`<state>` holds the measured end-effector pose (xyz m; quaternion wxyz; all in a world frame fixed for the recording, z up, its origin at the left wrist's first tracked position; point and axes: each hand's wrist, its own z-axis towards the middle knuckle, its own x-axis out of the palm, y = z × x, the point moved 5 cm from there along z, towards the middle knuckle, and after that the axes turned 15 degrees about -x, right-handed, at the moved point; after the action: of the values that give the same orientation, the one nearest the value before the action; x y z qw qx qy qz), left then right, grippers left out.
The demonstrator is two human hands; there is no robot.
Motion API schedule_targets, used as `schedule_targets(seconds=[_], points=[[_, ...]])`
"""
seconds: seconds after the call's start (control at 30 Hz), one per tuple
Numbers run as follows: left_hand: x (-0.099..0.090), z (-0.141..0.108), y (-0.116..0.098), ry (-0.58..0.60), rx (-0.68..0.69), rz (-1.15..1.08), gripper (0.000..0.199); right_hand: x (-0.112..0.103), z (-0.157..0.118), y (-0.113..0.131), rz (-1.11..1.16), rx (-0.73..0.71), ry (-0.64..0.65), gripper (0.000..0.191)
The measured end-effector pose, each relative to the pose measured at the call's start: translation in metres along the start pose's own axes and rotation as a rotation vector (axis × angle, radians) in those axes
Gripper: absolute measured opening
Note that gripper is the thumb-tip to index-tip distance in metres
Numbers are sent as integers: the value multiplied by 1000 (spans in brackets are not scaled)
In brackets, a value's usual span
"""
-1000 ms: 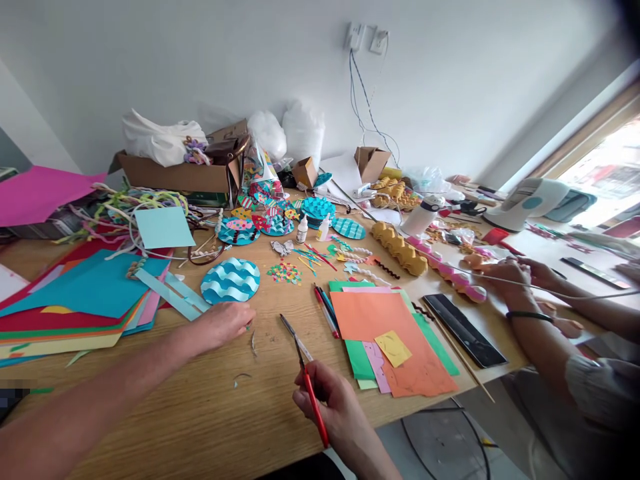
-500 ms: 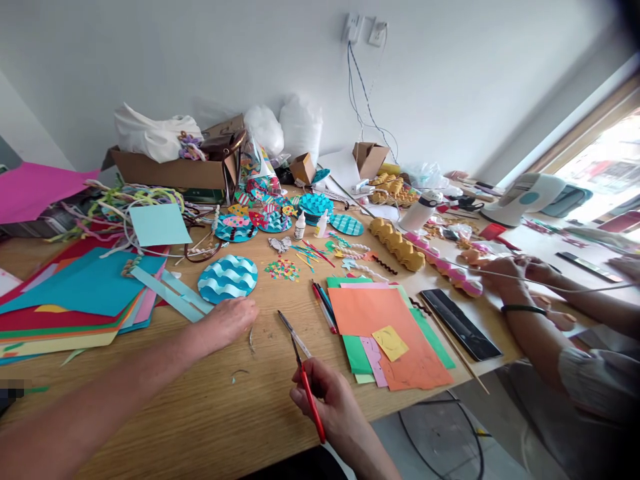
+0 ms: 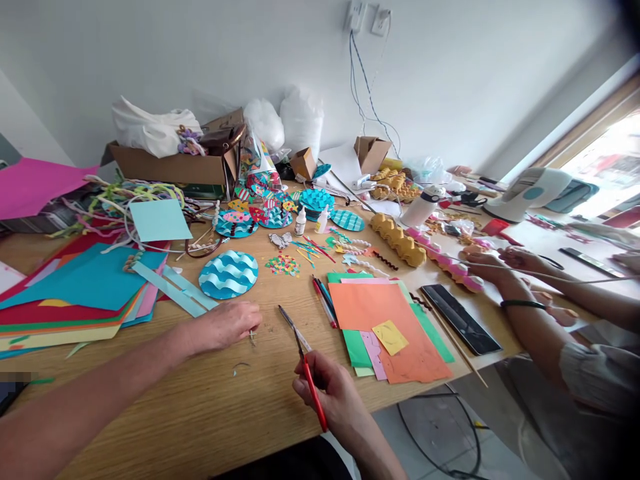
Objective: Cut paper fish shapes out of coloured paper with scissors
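My right hand (image 3: 333,393) is wrapped round red-handled scissors (image 3: 313,390), their blades slightly parted and pointing away from me over the bare wood. Low over the table, my left hand (image 3: 227,325) has its fingers pressed together. Right at those fingertips lie thin paper scraps (image 3: 253,338); whether the fingers pinch any is hidden. Another curled scrap (image 3: 241,365) rests nearer to me. Just beyond the left hand sits a blue disc (image 3: 229,275) with wavy light-blue paper strips. Light-blue paper strips (image 3: 173,287) lie left of it.
Coloured paper sheets (image 3: 85,280) spread on the left; an orange sheet (image 3: 385,307) tops a pile on the right. Pens (image 3: 325,303), glue bottles (image 3: 301,221), confetti (image 3: 283,265) and egg-carton strips (image 3: 397,240) stand around. At right, a co-worker's hands (image 3: 487,267) work near a phone (image 3: 460,320).
My left hand has shifted slightly right and down, its fingertips now at the paper scraps. The scissors have barely moved. The co-worker's far hand has moved away from their near hand.
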<state>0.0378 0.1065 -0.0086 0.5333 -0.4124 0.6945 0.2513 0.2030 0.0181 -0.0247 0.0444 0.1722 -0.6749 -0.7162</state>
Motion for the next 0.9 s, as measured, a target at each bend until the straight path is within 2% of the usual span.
schedule_targets(seconds=[0.23, 0.43, 0.63, 0.9], points=[[7, 2, -2, -37, 24, 50, 16, 0, 0, 0, 5, -6, -1, 21], [15, 4, 1, -57, -18, 32, 18, 3, 0, -1, 8, 6, 12, 30], [9, -17, -1, -12, -61, -26, 18, 0, 1, 2, -20, 4, 15, 24], [25, -42, -12, 43, -132, -42, 11, 4, 1, 1, -39, 0, 32, 23]])
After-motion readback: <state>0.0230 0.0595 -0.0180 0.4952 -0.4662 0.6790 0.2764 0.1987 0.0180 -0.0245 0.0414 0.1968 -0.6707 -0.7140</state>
